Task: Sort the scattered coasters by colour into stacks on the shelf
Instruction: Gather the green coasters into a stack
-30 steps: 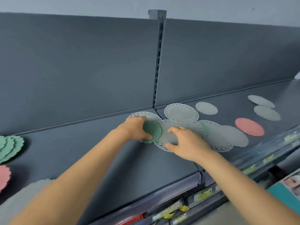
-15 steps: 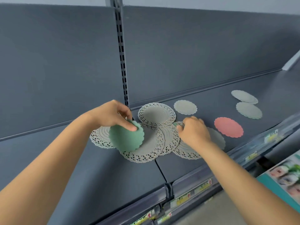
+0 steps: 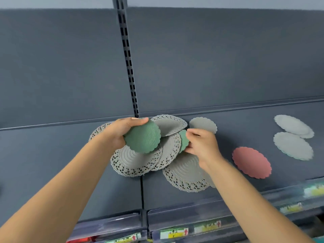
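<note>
From the head view we see the left hand clamped on a green coaster lifted above the lace coasters near the shelf back edge. The right hand pinches a second green coaster beside them; a pink coaster lies toward the right.
</note>
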`<state>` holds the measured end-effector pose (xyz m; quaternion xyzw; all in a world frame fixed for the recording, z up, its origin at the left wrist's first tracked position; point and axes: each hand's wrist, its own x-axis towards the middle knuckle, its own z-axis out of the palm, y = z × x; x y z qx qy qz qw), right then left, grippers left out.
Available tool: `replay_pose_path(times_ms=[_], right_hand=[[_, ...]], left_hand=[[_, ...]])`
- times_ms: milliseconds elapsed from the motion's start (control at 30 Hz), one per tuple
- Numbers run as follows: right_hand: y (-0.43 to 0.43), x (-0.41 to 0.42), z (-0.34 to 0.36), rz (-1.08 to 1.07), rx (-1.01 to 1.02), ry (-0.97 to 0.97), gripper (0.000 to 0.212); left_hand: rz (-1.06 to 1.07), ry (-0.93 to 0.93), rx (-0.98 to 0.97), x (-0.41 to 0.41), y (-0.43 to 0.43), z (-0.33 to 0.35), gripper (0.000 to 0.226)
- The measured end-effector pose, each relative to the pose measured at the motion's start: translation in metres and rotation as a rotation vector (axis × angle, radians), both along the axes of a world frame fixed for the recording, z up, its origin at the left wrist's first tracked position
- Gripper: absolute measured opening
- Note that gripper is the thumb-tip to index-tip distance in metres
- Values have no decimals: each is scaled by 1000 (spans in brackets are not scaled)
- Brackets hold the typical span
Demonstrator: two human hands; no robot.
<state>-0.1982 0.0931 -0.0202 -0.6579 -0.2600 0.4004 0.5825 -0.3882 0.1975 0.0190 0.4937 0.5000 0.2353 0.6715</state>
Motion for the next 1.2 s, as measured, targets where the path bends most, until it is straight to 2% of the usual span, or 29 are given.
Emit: replay_pose_path(times_ms=[67,100,167,267,333,467,567,667,767,900,1000,1100,1200], right_hand=[[-3,17,-1,-49,52,-294,21],[-6,23,3,-68,110,-394,21],[-13,30,16,-101,270,-460,21],[-17,25,39,-154,438,-355,20],[-12,10,49,-115,469,-241,19],[3,-52,50,209,281,-28,17],[11,-117,46,431,136,143,26],[21,-188,40,538,67,143,35],[31,-263,38,612,59,163,34],[49,-363,35,612,92,211,27],[69,-428,33,523,85,282,21],[82,-466,35,449,60,322,17],[95,-478,39,350,67,299,20]], left_hand=[[118,-35,-16,0,-6,2,51],[179,-40,-7,1,-10,3,50],[275,-48,30,4,-23,5,37],[353,19,130,-2,-46,8,9],[395,100,188,-17,-61,14,10],[529,149,196,-74,-83,25,16],[683,145,177,-139,-96,30,9],[835,77,165,-220,-109,27,17],[918,0,214,-307,-115,20,31],[931,-104,276,-408,-96,13,30],[900,-162,286,-465,-61,14,34],[855,-168,281,-503,-21,17,41],[758,-138,279,-518,18,19,41]])
